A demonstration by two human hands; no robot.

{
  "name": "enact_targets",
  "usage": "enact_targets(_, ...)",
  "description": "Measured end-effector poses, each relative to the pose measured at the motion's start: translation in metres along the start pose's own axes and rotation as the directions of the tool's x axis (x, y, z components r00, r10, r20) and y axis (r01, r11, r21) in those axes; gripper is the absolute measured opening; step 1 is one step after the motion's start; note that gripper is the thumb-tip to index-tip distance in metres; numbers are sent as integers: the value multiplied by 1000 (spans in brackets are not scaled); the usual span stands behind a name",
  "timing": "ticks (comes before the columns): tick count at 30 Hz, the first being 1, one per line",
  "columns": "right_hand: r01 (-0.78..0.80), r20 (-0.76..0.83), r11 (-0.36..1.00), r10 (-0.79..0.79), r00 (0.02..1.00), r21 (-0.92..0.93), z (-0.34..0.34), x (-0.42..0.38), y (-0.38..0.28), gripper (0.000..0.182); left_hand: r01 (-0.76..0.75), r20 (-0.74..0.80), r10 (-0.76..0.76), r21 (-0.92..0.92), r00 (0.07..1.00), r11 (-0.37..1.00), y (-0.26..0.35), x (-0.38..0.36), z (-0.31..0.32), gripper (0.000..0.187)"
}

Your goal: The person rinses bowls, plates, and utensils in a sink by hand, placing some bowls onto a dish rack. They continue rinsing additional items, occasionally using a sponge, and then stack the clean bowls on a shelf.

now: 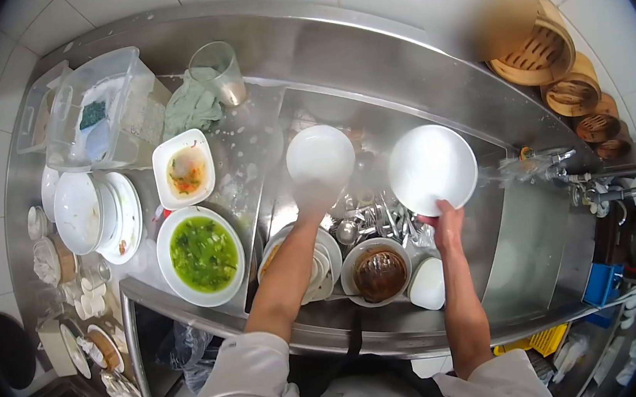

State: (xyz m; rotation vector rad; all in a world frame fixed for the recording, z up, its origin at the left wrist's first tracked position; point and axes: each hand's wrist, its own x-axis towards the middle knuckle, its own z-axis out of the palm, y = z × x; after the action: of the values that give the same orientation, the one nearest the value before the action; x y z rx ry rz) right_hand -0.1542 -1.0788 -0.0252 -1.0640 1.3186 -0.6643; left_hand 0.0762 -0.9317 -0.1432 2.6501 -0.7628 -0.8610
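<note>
Right hand (446,223) grips one large bowl (433,169), left hand (319,196) (blurred, grip unclear) adjoins one small bowl (320,153); at eight o'clock one dish (208,298) holds green soup (203,251).

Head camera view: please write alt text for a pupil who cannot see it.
A person's right hand grips a white bowl over a steel sink, while the blurred left hand is at a smaller white dish. Cutlery and more dishes lie below; a bowl of green food stands at left, bamboo steamers at right.
</note>
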Motion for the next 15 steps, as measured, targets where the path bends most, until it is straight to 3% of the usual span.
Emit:
enact_targets(1,-49,60,998,47,997,29,14,1,2,43,77,-223,-85,-45,971,996,-6,6,3,41)
enact_targets(3,-158,165,986,148,975,53,36,1,2,42,194,-600,-266,-184,755,964,-19,26,22,51)
enact_targets(4,-221,210,974,208,955,42,43,-2,0,42,166,-644,-260,-204,720,965,-33,48,43,65)
enact_targets(6,-303,258,952,285,923,32,54,-13,-4,43,196,-366,-304,-305,880,932,-45,73,51,69)
enact_targets(9,-307,274,951,306,912,-44,44,-28,11,42,93,-256,-282,-567,924,818,-37,77,41,53)
enact_targets(11,-338,244,934,357,902,-115,30,-44,24,42,-71,-247,-160,-721,956,689,-39,71,28,42)
enact_targets(15,-385,246,900,427,870,-204,16,-58,48,43,-228,-333,149,-213,931,950,15,27,-98,27)
